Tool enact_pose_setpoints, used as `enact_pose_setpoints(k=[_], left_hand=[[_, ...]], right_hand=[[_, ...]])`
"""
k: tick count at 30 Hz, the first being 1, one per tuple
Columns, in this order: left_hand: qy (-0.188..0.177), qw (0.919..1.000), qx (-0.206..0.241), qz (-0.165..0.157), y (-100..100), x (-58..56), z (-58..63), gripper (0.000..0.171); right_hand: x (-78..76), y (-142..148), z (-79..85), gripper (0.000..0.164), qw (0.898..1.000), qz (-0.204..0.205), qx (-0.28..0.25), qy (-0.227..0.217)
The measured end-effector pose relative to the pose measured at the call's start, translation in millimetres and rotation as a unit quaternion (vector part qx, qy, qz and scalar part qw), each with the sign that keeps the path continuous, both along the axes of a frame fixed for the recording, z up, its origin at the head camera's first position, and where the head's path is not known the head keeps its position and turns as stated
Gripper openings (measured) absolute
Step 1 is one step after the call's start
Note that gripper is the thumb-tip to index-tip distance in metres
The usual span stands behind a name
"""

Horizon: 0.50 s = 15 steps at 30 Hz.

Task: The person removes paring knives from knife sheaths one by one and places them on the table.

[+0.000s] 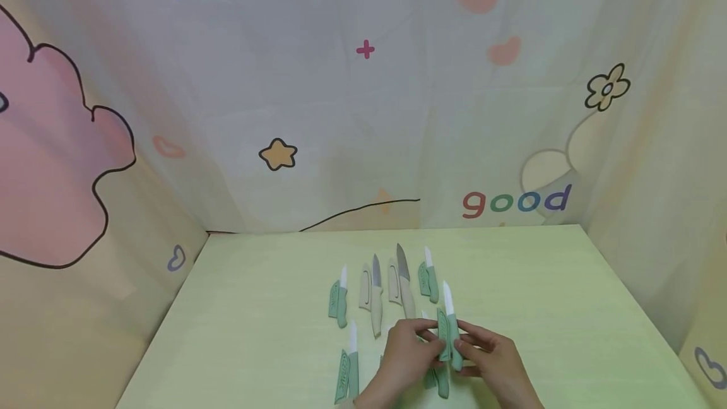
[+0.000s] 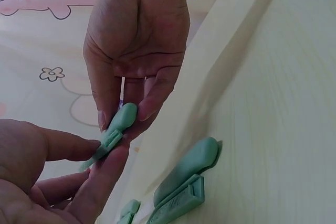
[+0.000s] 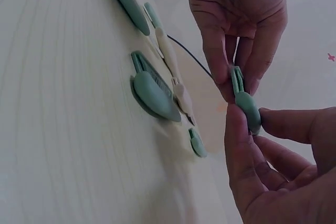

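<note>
In the head view, my left hand (image 1: 410,349) pinches a green blade sheath (image 1: 443,341) between thumb and fingers. My right hand (image 1: 495,358) grips the green handle of a small white-bladed paring knife (image 1: 455,347), its blade bare and pointing away from me. Sheath and knife are held side by side above the table. In the left wrist view, the sheath (image 2: 109,142) overlaps the knife handle (image 2: 125,116). The right wrist view shows the handle (image 3: 249,113) between thumb and fingers, with the sheath (image 3: 237,80) in the other hand's fingertips.
Beneath my hands lies another green knife (image 1: 443,385), partly hidden. Farther back on the table (image 1: 255,308) are two beige knives (image 1: 377,314) (image 1: 404,289) and two green ones (image 1: 342,308) (image 1: 433,286), sheaths beside them. One more green knife (image 1: 354,371) lies at front left. A printed curtain (image 1: 341,93) stands behind.
</note>
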State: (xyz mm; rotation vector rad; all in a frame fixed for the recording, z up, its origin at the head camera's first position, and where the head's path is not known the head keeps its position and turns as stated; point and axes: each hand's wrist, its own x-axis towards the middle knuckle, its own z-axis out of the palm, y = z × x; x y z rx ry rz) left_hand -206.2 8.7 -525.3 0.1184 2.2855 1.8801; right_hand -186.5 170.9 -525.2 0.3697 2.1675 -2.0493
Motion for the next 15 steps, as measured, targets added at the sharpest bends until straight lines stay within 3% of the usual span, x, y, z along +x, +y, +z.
enact_pose_setpoints(k=[8,15], left_hand=[[0.046,0.9936,-0.097,0.034,13,-9.3,-0.8,0.023],[0.092,0.976,-0.191,0.047,20,-17.4,-2.0,0.022]], right_hand=[[-6.0,10,-5.1,0.039,1.0,-0.01,0.015,-0.013],[-11.1,14,-7.7,0.037,0.999,-0.018,0.036,-0.014]])
